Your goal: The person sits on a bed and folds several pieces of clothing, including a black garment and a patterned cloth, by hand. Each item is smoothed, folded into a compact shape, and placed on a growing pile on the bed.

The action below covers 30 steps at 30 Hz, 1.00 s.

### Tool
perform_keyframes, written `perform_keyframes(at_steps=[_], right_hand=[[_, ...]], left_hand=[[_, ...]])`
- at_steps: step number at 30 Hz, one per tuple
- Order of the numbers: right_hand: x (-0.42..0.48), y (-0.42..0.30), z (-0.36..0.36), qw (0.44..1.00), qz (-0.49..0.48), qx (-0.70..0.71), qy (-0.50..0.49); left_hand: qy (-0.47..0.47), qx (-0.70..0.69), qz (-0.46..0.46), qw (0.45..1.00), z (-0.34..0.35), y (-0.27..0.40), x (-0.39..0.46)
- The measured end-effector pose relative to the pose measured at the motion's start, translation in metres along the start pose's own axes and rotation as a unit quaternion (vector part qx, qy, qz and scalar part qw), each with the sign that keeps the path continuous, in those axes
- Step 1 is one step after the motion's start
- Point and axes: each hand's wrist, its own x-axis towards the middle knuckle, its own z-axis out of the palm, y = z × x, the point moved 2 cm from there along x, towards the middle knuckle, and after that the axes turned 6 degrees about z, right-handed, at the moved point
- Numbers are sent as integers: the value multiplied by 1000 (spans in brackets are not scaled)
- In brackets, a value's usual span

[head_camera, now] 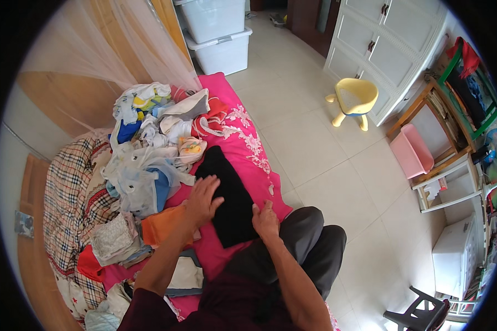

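Observation:
A black folded cloth garment [232,202] lies flat on the pink flowered bedsheet [269,182], just before my knees. My left hand [205,200] rests at its left edge, palm down with fingers apart. At the garment's right edge is my right hand [266,219], its fingers curled; whether they pinch the fabric cannot be made out. An orange folded cloth [165,225] lies left of my left hand, partly behind the forearm. Farther up the bed is a loose heap of clothes [149,136], with a sheer whitish garment [136,178] at its near side.
Folded clothes [114,240] and a checked quilt [70,186] lie at the left. A mosquito net [128,45] hangs over the bed's far end. On the tiled floor stand a yellow child's chair [358,97], lidded plastic boxes [221,51] and a dark stool [418,310].

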Motion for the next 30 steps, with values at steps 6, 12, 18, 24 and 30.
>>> perform_keyframes(at_steps=[6,12,18,24,30], right_hand=[[23,15,8,995,9,-4,-102],[30,22,2,970,13,83,-227],[-1,-9,-32,916,95,241,-305],[0,-6,-31,903,68,247,-344],[1,-3,-32,887,72,288,-354]], left_hand=[[-158,-7,103,982,-11,84,-57],[-134,94,58,985,9,110,-84],[-37,135,12,990,31,130,-78],[19,121,-40,992,40,126,-64],[66,108,-24,992,25,126,-47]])
